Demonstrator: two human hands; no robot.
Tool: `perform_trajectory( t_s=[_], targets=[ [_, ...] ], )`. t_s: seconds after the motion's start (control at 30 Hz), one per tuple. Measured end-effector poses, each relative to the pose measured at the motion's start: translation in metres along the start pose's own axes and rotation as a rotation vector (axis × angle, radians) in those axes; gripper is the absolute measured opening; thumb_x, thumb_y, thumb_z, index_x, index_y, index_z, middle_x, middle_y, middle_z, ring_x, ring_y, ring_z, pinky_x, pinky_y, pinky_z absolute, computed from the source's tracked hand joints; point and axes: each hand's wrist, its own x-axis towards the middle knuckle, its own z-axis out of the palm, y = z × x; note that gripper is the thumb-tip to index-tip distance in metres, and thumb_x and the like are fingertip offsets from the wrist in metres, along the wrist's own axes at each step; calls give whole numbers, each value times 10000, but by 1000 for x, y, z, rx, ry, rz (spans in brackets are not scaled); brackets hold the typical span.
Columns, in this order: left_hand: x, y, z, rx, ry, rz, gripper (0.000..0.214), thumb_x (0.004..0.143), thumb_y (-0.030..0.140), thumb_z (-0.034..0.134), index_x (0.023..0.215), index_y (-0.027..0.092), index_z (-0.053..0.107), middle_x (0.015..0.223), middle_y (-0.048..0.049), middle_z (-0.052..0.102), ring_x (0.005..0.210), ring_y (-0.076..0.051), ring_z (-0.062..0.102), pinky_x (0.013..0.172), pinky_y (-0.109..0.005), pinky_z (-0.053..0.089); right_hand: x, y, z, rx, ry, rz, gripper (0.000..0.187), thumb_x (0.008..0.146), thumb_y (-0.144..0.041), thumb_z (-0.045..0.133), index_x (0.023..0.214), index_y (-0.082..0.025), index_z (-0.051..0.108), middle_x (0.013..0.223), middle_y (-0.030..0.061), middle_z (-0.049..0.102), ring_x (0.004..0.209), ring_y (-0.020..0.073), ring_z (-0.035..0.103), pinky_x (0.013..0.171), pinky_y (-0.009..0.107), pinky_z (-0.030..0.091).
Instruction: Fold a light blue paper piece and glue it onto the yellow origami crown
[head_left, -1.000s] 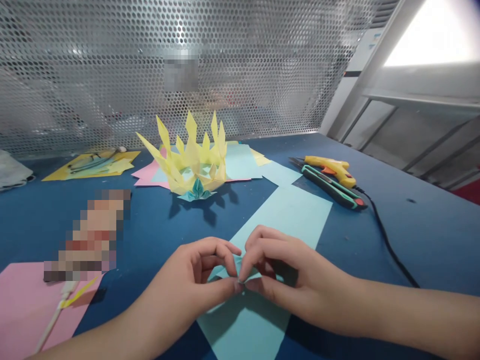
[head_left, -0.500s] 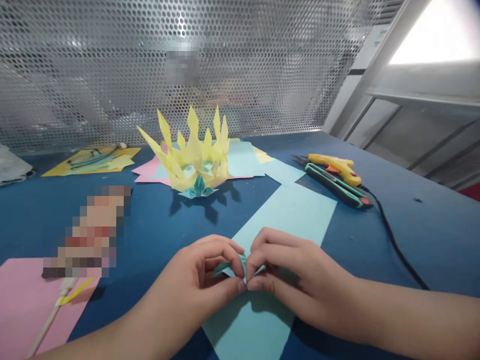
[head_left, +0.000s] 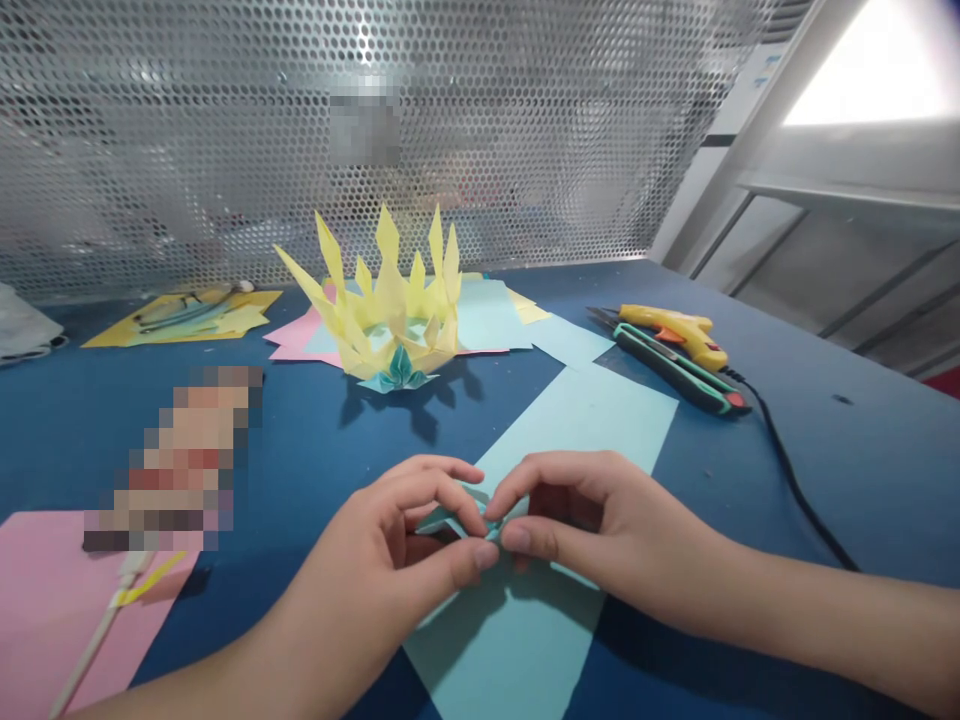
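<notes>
Between my two hands is a small folded light-blue paper piece [head_left: 448,518], partly hidden by my fingers. My left hand [head_left: 420,535] is closed in a pinch on its left side, thumb and index finger near its centre. My right hand [head_left: 577,510] pinches the same piece from the right with thumb and index finger. Beneath both hands lies a long light-blue paper sheet [head_left: 592,415]. Beyond them stands a yellow folded-paper crown [head_left: 390,300] with pointed tips and a teal paper flower [head_left: 400,370] at its front base.
To the right lie a yellow glue gun [head_left: 675,330] with a black cord and a green-black utility knife [head_left: 679,370]. Pink paper [head_left: 67,610] with a white cable [head_left: 94,635] is at left. Yellow paper [head_left: 180,315] lies at the back left, before a perforated metal panel [head_left: 225,130].
My right index finger has straightened and the right hand's grip has loosened slightly. More of the folded paper's centre shows. The view has shifted a little.
</notes>
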Motion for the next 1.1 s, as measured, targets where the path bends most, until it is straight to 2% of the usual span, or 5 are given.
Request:
perform_trajectory(
  t_s=[0.17,0.43,0.67,0.9,1.1],
  targets=[
    [-1,0,0,97,57,37,175,721,304,716,594,215,635,1174,-36,559,1235,-286,468,666,-210,512,3,-2,-2,-150,34,-95,83,810,-264,680,817,-182,669,774,-3,640,674,95,567,615,191,467],
    [-2,0,1,62,88,75,137,742,246,689,630,212,617,1160,-31,549,1136,-204,525,712,-176,502,2,1,0,117,26,75,171,766,-328,741,809,-174,681,654,-20,664,597,96,641,599,197,516],
    [-2,1,2,54,143,112,142,736,249,696,639,211,601,1172,-32,513,1121,-208,526,680,-171,505,-2,-3,2,-20,146,12,180,692,-263,794,730,-179,639,635,-21,630,576,102,595,539,199,476],
    [-2,3,2,127,147,161,159,742,242,679,604,221,605,1121,-58,533,1279,-260,395,655,-152,508,0,0,1,-43,97,-48,169,782,-252,693,711,-181,557,792,-2,614,695,102,563,636,217,482],
    [-4,-4,2,179,130,228,153,787,241,663,644,241,608,1094,-48,537,1283,-234,395,663,-127,511,1,-2,0,61,85,1,204,709,-218,784,739,-176,587,677,-37,615,634,83,578,603,177,476]
  ],
)
